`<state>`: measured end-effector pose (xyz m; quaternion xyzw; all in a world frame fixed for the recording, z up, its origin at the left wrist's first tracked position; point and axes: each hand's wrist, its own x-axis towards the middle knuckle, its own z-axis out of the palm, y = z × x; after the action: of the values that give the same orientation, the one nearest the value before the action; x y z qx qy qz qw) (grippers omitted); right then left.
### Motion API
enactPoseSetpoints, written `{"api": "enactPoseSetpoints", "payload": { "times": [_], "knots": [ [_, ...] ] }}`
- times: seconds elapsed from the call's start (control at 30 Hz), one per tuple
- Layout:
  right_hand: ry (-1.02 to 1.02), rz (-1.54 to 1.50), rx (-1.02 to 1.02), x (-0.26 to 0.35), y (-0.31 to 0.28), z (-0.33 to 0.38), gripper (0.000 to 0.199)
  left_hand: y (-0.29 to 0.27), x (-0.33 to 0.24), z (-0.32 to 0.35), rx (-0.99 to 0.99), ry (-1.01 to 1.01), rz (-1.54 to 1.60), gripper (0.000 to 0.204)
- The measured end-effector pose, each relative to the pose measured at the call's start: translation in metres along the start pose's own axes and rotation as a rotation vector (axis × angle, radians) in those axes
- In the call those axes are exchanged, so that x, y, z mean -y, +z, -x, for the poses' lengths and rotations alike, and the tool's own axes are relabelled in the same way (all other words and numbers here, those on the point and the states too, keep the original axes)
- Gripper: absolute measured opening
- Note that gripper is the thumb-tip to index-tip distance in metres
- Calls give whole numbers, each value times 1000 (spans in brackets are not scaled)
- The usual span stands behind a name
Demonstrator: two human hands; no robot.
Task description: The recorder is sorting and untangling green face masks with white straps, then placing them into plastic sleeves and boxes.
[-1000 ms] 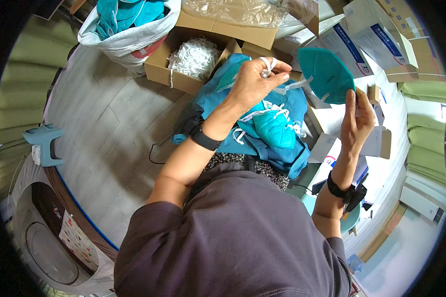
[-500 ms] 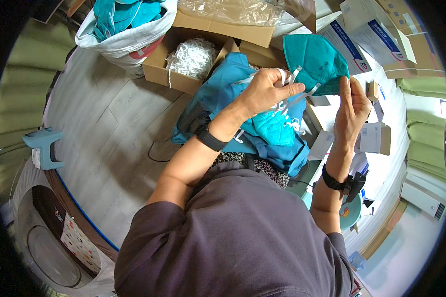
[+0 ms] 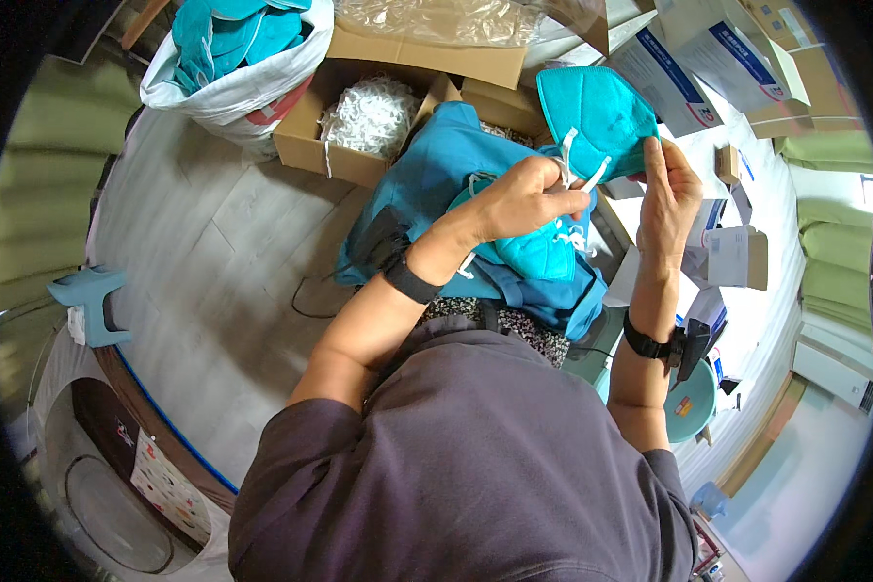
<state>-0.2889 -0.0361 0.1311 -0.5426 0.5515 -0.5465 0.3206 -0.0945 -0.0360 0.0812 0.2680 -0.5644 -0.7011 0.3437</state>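
Masks in teal pile on our lap, while we hold one teal mask up above the pile. Our right hand pinches its edge, and our left hand grips the white strap; we should keep that strap taut and untwisted.

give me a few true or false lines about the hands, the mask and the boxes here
1. Both hands hold one teal mask. True: left hand pinches its white strap, right hand grips its edge.
2. The open box holds red cups. False: it holds white straps.
3. More teal masks fill a white bag. True.
4. The wrists are bare. False: each wears a dark band.
5. The lap is covered by a yellow cloth. False: the cloth is teal.
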Motion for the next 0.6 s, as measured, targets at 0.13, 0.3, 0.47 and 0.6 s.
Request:
{"api": "enactPoseSetpoints", "payload": {
  "times": [0.13,0.3,0.47,0.6],
  "knots": [
    [36,-56,-41,-6,0,3,25,0,-12,9,81,-40,174,30],
    [109,-108,-38,-24,-13,5,27,-8,-8,13,162,-97,296,41],
    [181,-176,-166,-61,-50,-3,27,-13,-4,23,257,-195,320,39],
    [263,-279,-354,-92,-92,3,22,-16,-5,30,297,-207,313,39]
  ]
}}
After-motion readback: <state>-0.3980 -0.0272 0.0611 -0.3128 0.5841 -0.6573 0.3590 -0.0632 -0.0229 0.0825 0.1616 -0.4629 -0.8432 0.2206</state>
